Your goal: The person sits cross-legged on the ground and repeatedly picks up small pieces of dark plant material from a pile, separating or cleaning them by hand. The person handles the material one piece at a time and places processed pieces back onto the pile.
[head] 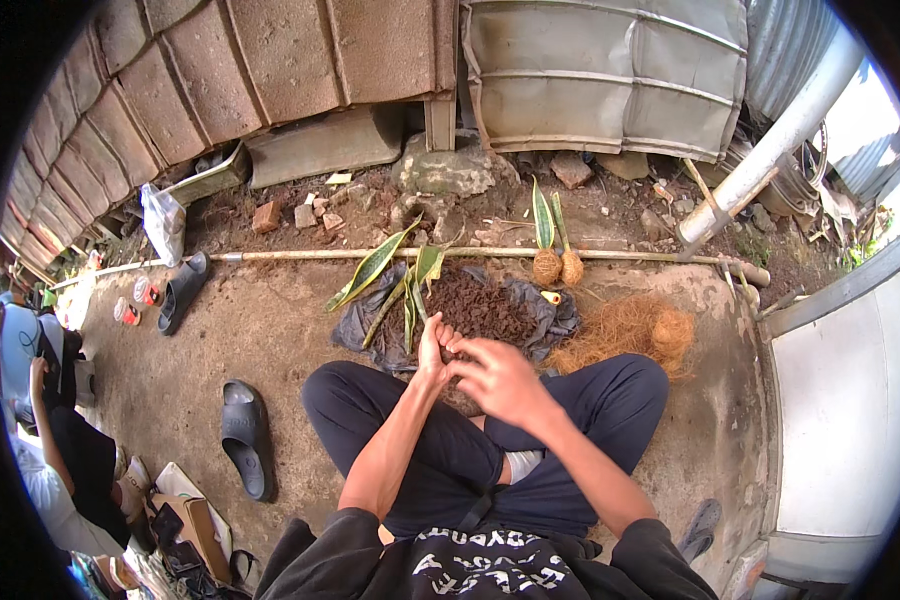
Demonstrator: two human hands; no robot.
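My left hand [435, 349] is closed round the base of a snake plant leaf [418, 292], whose blade rises above the fist. Beside it, slightly blurred, my right hand [493, 375] has its fingers spread, with nothing seen in them. Dark soil [487, 304] lies heaped on a black plastic sheet [360, 330] before my crossed legs. More variegated snake plant leaves [375, 266] lie at the sheet's left side. Brown coir fibre [607, 337] is piled to the right. Two fibre-wrapped balls [547, 266] with leaves stand behind the soil. A small yellow-and-red item [551, 298] rests on the sheet.
A long bamboo pole [330, 255] crosses behind the soil, with bricks and stones [266, 217] beyond. Black slides [246, 442], red-and-clear cups [146, 291] and a plastic bag [163, 225] are at left. Another person [60, 465] is at the far left, near a cardboard box [195, 525].
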